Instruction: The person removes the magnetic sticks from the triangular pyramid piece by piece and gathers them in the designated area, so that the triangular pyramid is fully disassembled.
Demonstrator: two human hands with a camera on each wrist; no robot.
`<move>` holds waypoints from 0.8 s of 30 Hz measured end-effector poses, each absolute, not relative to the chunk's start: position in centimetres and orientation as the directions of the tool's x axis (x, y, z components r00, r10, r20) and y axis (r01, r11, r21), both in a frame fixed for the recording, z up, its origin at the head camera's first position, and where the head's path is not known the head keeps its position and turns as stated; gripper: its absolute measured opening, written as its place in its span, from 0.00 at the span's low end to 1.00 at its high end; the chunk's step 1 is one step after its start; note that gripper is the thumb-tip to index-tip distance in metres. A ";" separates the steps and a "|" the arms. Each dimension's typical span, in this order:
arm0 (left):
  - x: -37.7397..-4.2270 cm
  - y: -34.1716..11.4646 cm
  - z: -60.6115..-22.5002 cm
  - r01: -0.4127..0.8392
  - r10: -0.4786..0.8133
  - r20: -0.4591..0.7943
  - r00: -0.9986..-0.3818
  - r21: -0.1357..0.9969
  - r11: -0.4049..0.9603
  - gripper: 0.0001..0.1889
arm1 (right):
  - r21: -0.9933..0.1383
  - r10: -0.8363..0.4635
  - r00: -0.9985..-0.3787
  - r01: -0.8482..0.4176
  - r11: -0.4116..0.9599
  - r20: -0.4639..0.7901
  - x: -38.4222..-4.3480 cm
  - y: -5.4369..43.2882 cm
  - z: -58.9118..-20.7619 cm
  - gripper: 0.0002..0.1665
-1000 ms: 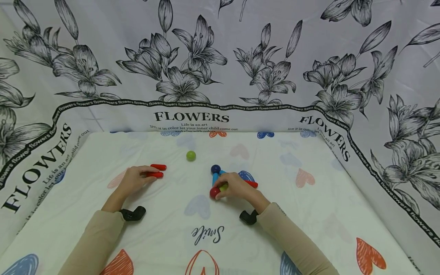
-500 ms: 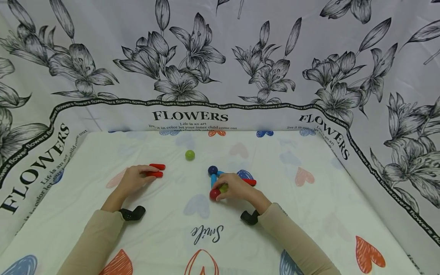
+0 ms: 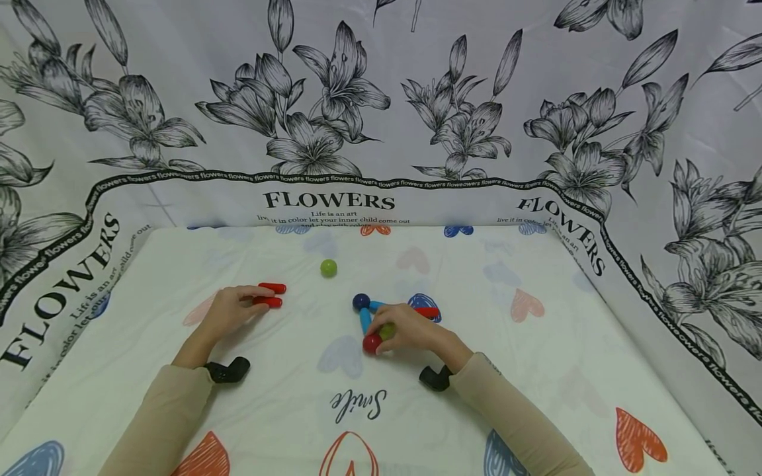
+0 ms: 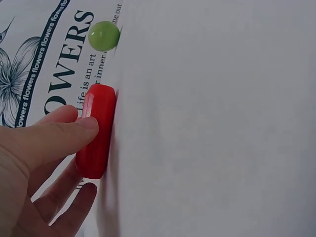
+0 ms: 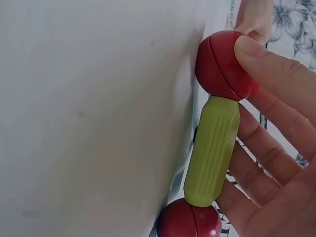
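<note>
My left hand [image 3: 229,314] pinches a red rod [image 4: 97,132] low over the cloth, its thumb lying across it. A second red rod [image 3: 272,287] lies just beyond, close to the fingertips. With thumb and fingers, my right hand [image 3: 409,328] grips a red ball [image 5: 223,64] at one end of a yellow-green rod [image 5: 212,152]. Another red ball [image 5: 190,220] sits at that rod's other end. Joined to this piece are a blue rod [image 3: 365,322] and a dark blue ball [image 3: 360,302]. Past the knuckles shows a further red rod [image 3: 427,311]; the hand hides some joints.
A loose green ball [image 3: 329,268] rests on the cloth beyond and between the hands. The white heart-print cloth [image 3: 309,410] covers the table, and a flower-print curtain [image 3: 238,152] hangs behind it. Each wrist carries a black device [image 3: 229,370].
The joined rods and balls have turned under my right hand: the dark blue ball went left and nearer, the held red ball slightly nearer. My left hand stays nearly still.
</note>
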State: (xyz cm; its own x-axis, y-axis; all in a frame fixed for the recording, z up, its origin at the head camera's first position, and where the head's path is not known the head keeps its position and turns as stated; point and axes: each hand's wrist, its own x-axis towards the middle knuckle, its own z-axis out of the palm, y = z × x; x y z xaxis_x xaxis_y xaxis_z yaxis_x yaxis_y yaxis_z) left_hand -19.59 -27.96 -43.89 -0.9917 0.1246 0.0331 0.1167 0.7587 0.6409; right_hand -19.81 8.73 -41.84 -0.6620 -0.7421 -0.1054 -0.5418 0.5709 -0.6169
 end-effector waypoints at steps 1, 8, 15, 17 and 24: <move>-19.5 -28.0 -43.8 0.114 0.125 0.029 -0.992 0.647 0.754 0.14 | -0.616 -0.746 -0.658 -0.545 0.568 -0.105 -19.8 8.7 -41.9 0.17; -19.2 -27.9 -43.5 0.110 0.119 0.031 -0.992 0.658 0.745 0.15 | -0.605 -0.769 -0.632 -0.577 0.549 -0.096 -19.7 9.0 -42.0 0.17; -18.8 -26.5 -43.0 0.224 0.147 0.172 -0.974 0.646 0.730 0.14 | -0.594 -0.790 -0.606 -0.602 0.533 -0.094 -19.7 9.2 -41.8 0.16; -18.7 -25.8 -43.0 0.252 0.160 0.198 -0.967 0.648 0.718 0.14 | -0.594 -0.797 -0.597 -0.611 0.523 -0.088 -19.7 9.3 -41.8 0.16; -18.5 -23.3 -43.0 0.278 0.200 0.194 -0.961 0.672 0.686 0.12 | -0.621 -0.810 -0.578 -0.599 0.506 -0.103 -19.7 9.6 -41.9 0.16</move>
